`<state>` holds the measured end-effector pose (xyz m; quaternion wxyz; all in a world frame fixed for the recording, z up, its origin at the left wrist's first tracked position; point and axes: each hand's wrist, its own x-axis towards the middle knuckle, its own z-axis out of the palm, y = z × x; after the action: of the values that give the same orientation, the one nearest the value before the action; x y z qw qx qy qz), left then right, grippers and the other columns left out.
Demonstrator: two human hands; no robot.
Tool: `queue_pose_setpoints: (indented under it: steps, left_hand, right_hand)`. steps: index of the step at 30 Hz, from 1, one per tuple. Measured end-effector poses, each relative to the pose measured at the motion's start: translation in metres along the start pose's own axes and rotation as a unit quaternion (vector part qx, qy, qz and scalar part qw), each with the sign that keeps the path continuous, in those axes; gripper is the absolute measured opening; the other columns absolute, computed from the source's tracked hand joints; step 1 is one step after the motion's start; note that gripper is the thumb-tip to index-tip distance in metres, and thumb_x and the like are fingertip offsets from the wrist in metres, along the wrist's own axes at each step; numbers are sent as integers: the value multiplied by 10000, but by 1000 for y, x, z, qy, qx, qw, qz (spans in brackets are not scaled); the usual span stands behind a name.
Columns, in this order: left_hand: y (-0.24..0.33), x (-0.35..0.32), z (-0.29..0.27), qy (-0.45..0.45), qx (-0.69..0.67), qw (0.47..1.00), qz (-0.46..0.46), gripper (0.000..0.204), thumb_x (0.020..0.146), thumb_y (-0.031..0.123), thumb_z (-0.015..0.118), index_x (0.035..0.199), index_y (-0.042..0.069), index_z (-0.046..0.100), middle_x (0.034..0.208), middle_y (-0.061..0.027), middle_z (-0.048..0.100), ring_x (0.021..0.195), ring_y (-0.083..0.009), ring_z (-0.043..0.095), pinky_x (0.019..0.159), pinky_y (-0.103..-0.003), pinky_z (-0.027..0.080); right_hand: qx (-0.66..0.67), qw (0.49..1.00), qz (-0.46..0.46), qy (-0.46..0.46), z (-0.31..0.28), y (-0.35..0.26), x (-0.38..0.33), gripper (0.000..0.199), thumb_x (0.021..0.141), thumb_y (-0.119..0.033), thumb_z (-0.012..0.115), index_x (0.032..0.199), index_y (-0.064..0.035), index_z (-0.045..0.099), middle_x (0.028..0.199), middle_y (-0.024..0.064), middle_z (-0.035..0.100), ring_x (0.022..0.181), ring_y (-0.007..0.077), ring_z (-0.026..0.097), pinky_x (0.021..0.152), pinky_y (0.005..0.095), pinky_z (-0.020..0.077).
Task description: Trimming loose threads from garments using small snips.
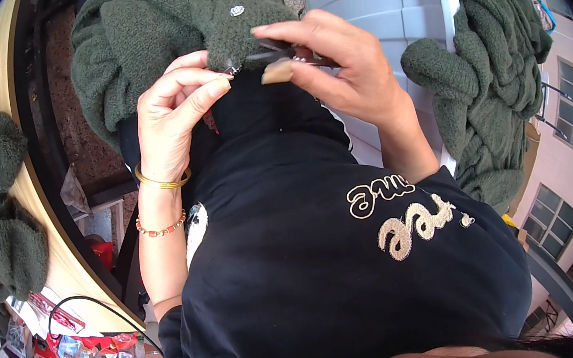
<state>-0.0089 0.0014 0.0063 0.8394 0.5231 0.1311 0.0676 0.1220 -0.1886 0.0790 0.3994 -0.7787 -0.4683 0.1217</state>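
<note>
A dark green fleecy garment [141,46] lies bunched over my lap, with a small white button [236,10] on its upper part. My left hand [174,107] is closed, thumb and fingers pinching a small shiny button [232,69] at the garment's near edge. Just right of it, my right hand [351,60] is wrapped round a pair of small dark thread snips [275,49]. Their tips point left, close to the pinched button. Part of the snips is hidden by my fingers, and whether the blades touch any thread is too small to tell.
A pale grey plastic bin [383,2] stands at the right, more green fleece [485,76] hanging over its rim. At the left curves a wooden table edge [68,238] with another green fleece piece [1,214]. A black cable [93,297] and plastic packets [78,348] lie lower left.
</note>
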Motion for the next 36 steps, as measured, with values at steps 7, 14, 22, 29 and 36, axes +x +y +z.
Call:
queue_pose_setpoints:
  steps: [7,14,22,29,36]
  left_hand:
    - [1,-2,2,-10,102,994,32,110,785,11,742,893,16,726,1070,-53,603,705,-13,541,578,-145,416]
    - [1,-2,7,-24,126,991,40,121,771,12,755,889,26,733,1051,-37,579,669,-1,462,574,-146,357]
    - [-2,-4,5,-46,145,987,54,145,757,-13,751,897,24,735,1052,-41,575,716,-16,465,598,-162,355]
    - [-4,-18,-6,-121,222,968,-10,85,794,47,734,871,16,719,993,-50,590,897,-121,558,766,-228,434]
    - [-11,-5,-7,-34,243,969,-25,405,827,29,699,1213,38,578,1223,-92,528,937,-160,638,834,-282,534]
  right_hand:
    - [-132,990,-36,-29,2,1,-1,409,729,-91,719,1127,-178,684,714,15,531,624,178,530,534,302,434]
    - [-180,981,-73,-26,3,0,-4,365,725,-146,727,1087,-175,695,751,2,571,657,184,564,544,312,463]
    - [-186,979,-83,-25,7,3,-7,315,735,-150,722,1049,-163,702,720,-3,557,653,181,560,541,307,461]
    - [-48,999,3,-14,5,25,-10,329,749,-74,699,1074,-126,696,698,-11,527,630,121,511,559,251,418]
    - [194,930,305,67,42,116,27,554,825,-273,719,1263,25,556,776,-33,565,731,36,499,644,190,404]
